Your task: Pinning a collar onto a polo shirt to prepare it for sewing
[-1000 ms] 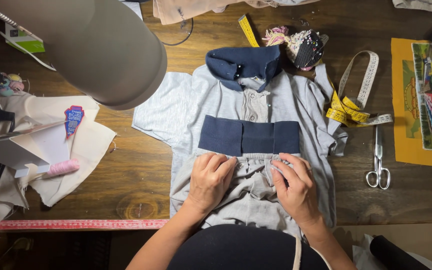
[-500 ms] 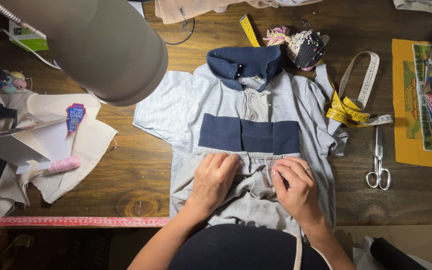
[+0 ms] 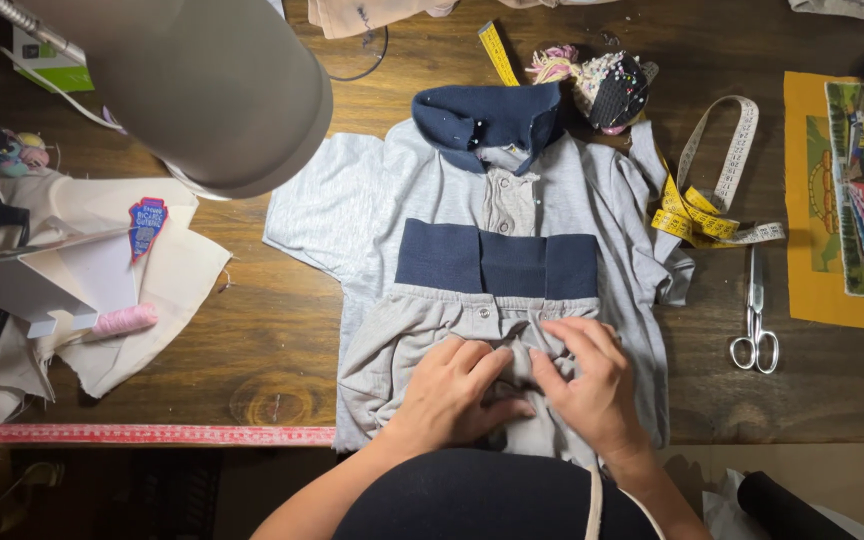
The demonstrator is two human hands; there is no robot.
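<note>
A small grey shirt (image 3: 352,215) with a navy collar (image 3: 487,115) lies flat on the wooden table (image 3: 252,340). Over its lower half lie grey shorts (image 3: 392,350) with a navy waistband (image 3: 497,262). My left hand (image 3: 452,390) and my right hand (image 3: 592,385) meet at the middle of the shorts below the waistband. Both pinch and bunch the grey fabric between their fingers. Pins stick in the collar.
A lamp shade (image 3: 202,85) hangs over the upper left. Scissors (image 3: 755,325) and a yellow tape measure (image 3: 707,205) lie to the right, a pincushion (image 3: 612,90) behind the collar. Cream fabric (image 3: 142,290), a pink thread spool (image 3: 122,320) and a red ruler (image 3: 152,434) are at the left.
Both hands slid down from just under the waistband toward me and drew together, gathering the shorts' fabric at the middle.
</note>
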